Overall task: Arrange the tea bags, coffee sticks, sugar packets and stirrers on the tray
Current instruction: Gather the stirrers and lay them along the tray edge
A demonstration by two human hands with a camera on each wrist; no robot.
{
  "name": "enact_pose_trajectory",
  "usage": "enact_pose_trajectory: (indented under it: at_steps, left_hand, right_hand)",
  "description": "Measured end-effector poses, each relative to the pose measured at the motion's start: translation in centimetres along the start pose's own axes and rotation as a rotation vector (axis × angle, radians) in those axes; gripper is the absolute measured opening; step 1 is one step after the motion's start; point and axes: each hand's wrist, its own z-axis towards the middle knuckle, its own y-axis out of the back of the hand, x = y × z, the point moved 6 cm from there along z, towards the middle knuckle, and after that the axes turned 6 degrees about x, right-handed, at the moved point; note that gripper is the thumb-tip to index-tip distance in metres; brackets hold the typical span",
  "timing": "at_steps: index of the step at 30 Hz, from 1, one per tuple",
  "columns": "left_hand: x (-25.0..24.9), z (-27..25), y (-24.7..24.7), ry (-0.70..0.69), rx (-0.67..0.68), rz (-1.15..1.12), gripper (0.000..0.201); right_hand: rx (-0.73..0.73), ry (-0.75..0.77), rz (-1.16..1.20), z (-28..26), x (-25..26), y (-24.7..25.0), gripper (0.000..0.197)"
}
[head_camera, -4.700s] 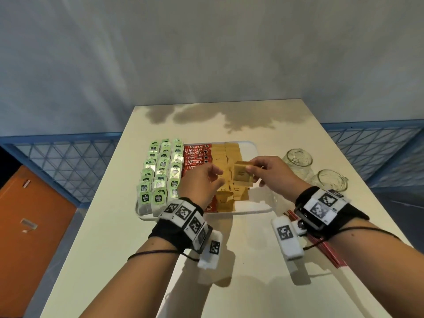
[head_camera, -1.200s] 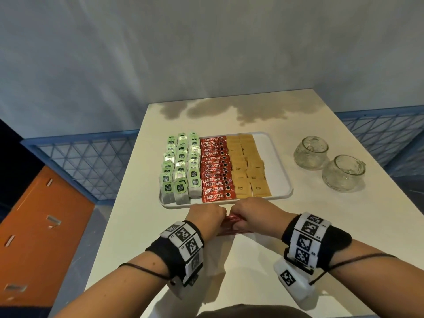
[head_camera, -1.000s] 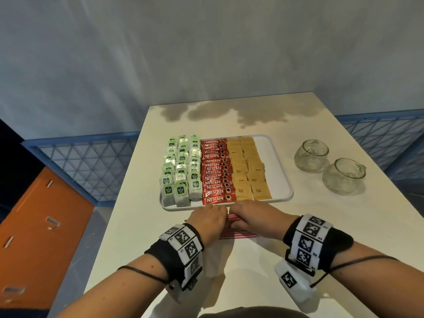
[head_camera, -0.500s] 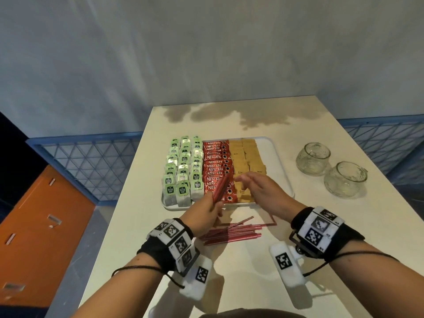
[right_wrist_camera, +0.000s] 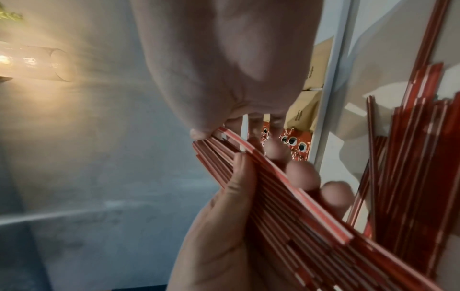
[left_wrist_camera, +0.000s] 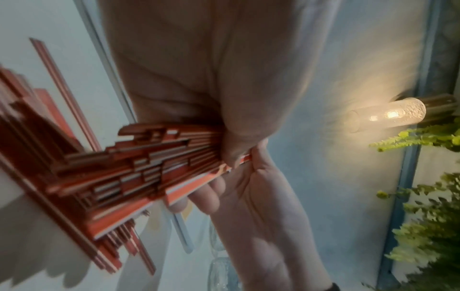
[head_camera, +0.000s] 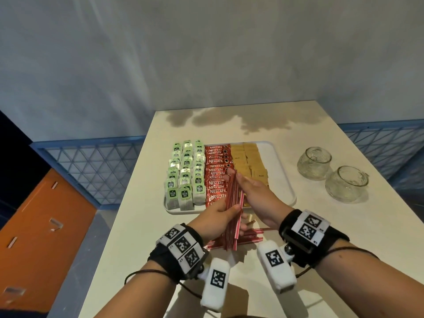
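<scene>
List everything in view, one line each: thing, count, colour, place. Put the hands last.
Tea bags: many, three columns, green and white, left part of tray.
Coffee sticks: one stacked column, red, middle of tray.
Sugar packets: two columns, tan, right of the coffee.
Tray: one, white, mid-table.
Held stirrers: a bundle, red and white, over the tray's near edge.
Loose stirrers: several, red and white, on the table before the tray.
Glass jars: two, clear, right of tray.
Table: one, cream.
Left hand: grips the bundle.
Right hand: fingers straight against the bundle.

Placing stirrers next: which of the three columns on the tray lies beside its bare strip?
The tan sugar packets; the bare strip of the tray borders them, while tea bags sit farthest left and coffee sticks in between.
</scene>
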Motion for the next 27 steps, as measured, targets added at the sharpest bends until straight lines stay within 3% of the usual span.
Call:
enact_pose_trajectory:
  at_steps: [3, 7, 11, 15, 19, 24, 27]
  left_hand:
    - [0.4, 0.1, -0.3, 0.025, 0.058, -0.069, 0.008]
    - [1.2, 0.3, 0.1, 0.076, 0.095, -0.059, 0.009]
    - [1.5, 0.3, 0.3, 0.138, 0.113, -0.093, 0.014]
    - [0.2, 0.9, 2.5, 0.094, -0.056, -0.268, 0.016]
    - [-1.0, 1.1, 4.4, 0.055, -0.199, -0.503, 0.019]
    - [-1.0, 1.3, 4.2, 0.039, -0.241, -0.573, 0.018]
    - [-1.0, 1.2, 4.3, 0.028, -0.262, -0.585, 0.017]
  right_hand:
    - [0.046, 0.028, -0.079, 0.2, 0.0, -0.2, 0.043]
    - [-0.010, 0.182, -0.213, 0.7, 2.0, 0.5, 0.060]
    - [0.136, 0.179, -0.442, 0.6, 2.1, -0.9, 0.047]
    - [0.090, 0.258, -0.600, -0.1, 3.0, -0.8, 0.088]
    - [0.248, 0.293, -0.907, -1.0, 2.2, -1.8, 0.127]
    - [0.194, 0.379, -0.909, -0.8, 2.3, -1.9, 0.119]
    - [0.256, 0.383, -0.944, -1.1, 2.1, -2.5, 0.122]
